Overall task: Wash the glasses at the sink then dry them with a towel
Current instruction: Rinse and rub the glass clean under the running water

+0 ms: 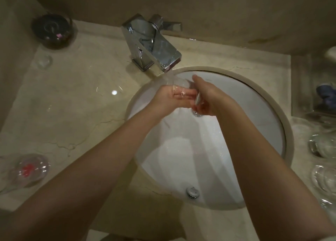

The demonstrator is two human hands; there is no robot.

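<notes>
A clear drinking glass [181, 85] lies on its side over the white sink basin [200, 160], under the water stream [168, 77] from the chrome faucet [154, 46]. My right hand [207, 97] grips the glass at its base end. My left hand [161, 98] reaches in from the rim side; its straight fingers show through the glass wall and seem to lie inside it. Two more clear glasses [324, 146] [325, 180] stand on the counter at the right. No towel is in view.
A clear glass with a red mark [30, 169] lies on the marble counter [76, 98] at the left, a small glass [43, 61] farther back. A dark bowl [52, 31] sits in the back left corner. A side shelf holds a blue object [325, 93].
</notes>
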